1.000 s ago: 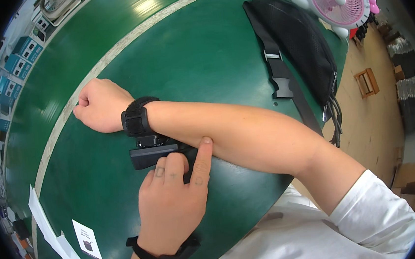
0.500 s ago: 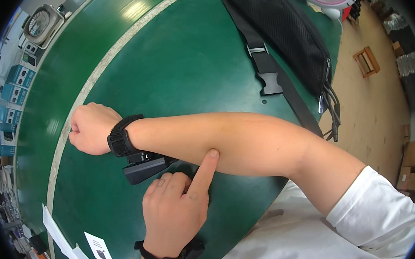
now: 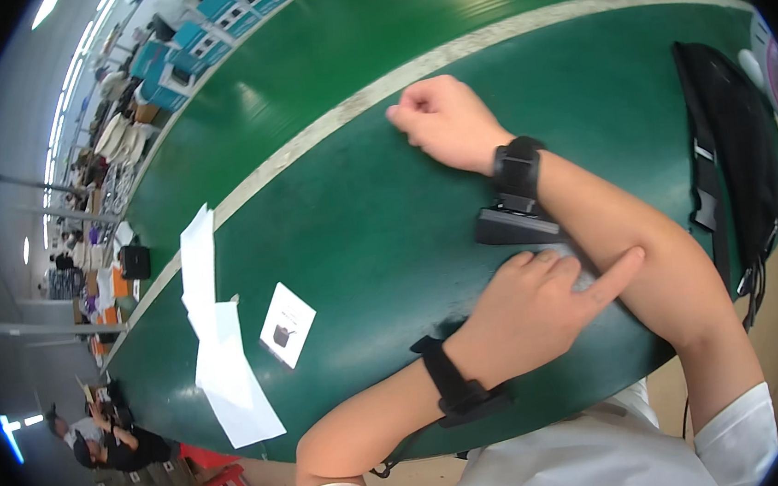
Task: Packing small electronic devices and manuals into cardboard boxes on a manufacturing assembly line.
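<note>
On green table (image 3: 326, 156), hands unmoved; view swung left; white papers (image 3: 223, 350) now central.

Your green table (image 3: 334, 248) fills the view, a pale stripe (image 3: 447, 57) curving across it from nine o'clock up toward one o'clock. At eight o'clock, white paper sheets (image 3: 218, 350) lie overlapping near the table's edge, and a small white card (image 3: 287, 324) with a dark picture sits just beside them. Over at three o'clock, a black bag (image 3: 732, 148) with buckled straps lies flat. Teal crates (image 3: 196, 42) stand at eleven o'clock.
</note>
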The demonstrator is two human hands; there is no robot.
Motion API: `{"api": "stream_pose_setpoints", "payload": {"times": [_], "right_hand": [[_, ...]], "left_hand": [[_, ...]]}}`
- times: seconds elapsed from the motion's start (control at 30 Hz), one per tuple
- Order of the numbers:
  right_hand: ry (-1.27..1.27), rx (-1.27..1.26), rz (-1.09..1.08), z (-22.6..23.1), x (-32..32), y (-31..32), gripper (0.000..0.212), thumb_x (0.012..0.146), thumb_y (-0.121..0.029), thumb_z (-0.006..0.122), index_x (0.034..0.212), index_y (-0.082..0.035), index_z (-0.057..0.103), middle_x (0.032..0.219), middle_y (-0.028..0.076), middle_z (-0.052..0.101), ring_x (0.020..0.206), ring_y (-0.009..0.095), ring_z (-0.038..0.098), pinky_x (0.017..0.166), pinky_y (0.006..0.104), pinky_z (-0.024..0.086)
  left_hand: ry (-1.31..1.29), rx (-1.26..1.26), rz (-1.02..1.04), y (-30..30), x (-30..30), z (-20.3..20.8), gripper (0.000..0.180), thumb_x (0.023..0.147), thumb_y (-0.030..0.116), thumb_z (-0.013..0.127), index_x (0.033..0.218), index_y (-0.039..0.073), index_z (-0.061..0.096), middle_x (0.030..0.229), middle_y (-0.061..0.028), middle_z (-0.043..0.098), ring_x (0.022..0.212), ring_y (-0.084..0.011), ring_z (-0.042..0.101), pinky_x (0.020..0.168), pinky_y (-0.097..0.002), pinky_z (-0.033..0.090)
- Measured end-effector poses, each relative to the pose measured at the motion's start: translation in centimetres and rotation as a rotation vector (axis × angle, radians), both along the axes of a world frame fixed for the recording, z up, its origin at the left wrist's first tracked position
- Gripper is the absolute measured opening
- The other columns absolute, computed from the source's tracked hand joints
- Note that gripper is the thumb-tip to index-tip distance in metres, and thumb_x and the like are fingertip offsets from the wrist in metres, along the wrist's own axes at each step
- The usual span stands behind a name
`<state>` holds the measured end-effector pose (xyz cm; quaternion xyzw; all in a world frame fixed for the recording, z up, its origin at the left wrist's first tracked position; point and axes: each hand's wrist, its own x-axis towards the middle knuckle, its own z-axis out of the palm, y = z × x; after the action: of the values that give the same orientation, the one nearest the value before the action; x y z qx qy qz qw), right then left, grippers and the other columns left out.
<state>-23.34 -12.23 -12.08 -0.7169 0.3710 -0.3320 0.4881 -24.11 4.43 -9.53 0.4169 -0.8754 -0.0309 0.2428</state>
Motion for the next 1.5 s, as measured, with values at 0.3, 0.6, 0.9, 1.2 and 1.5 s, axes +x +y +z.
{"api": "stream_pose_setpoints", "payload": {"times": [0.3, 0.6, 0.9, 1.2, 1.5], "right_hand": [[0.024, -0.026, -0.036, 0.0, 0.8, 0.3, 0.024, 0.078, -0.026, 0.061, 0.071, -0.003, 0.066, 0.065, 0.013, 0.064, 0.059, 0.022, 0.062, 0.058, 0.0357, 0.048], [-0.013, 0.013, -0.034, 1.0, -0.4, 0.4, 0.019, 0.076, -0.018, 0.059, 0.066, -0.002, 0.063, 0.064, 0.017, 0.062, 0.064, 0.034, 0.062, 0.060, 0.0426, 0.049], [-0.017, -0.036, -0.043, 0.7, -0.5, 0.7, 0.018, 0.076, -0.015, 0.058, 0.066, -0.001, 0.061, 0.065, 0.017, 0.062, 0.065, 0.036, 0.062, 0.062, 0.0445, 0.049], [-0.047, -0.115, -0.092, 0.6, -0.2, 1.0, 0.019, 0.075, -0.015, 0.058, 0.061, -0.002, 0.061, 0.062, 0.019, 0.061, 0.063, 0.037, 0.061, 0.061, 0.0453, 0.049], [-0.048, -0.187, -0.090, 0.7, 0.6, 1.6, 0.018, 0.072, -0.018, 0.059, 0.064, -0.004, 0.064, 0.067, 0.020, 0.063, 0.068, 0.039, 0.063, 0.064, 0.0472, 0.051]], "left_hand": [[0.030, 0.189, 0.004, -0.1, 0.6, 0.5, 0.062, 0.069, 0.007, 0.065, 0.130, 0.013, 0.054, 0.062, -0.0031, 0.043, 0.056, -0.0214, 0.049, 0.055, -0.0336, 0.045], [0.023, 0.289, 0.022, -0.2, -1.4, 1.8, 0.060, 0.067, 0.000, 0.068, 0.125, 0.001, 0.054, 0.066, -0.0075, 0.054, 0.058, -0.0229, 0.054, 0.055, -0.0318, 0.044], [0.727, 0.126, 0.511, 0.7, 4.1, 1.2, 0.013, 0.087, 0.006, 0.055, 0.089, -0.003, 0.064, 0.060, -0.0046, 0.055, 0.048, -0.0114, 0.050, 0.047, -0.0224, 0.038], [1.305, 0.404, 0.564, -3.7, 9.7, -1.6, 0.017, 0.096, 0.012, 0.050, 0.090, -0.002, 0.056, 0.056, 0.0021, 0.040, 0.047, -0.0039, 0.033, 0.044, -0.0210, 0.025], [1.118, 0.324, 0.552, -2.8, 9.7, -1.7, 0.018, 0.096, 0.013, 0.051, 0.090, -0.002, 0.058, 0.059, 0.0021, 0.042, 0.049, -0.0042, 0.035, 0.045, -0.0196, 0.029]]}}
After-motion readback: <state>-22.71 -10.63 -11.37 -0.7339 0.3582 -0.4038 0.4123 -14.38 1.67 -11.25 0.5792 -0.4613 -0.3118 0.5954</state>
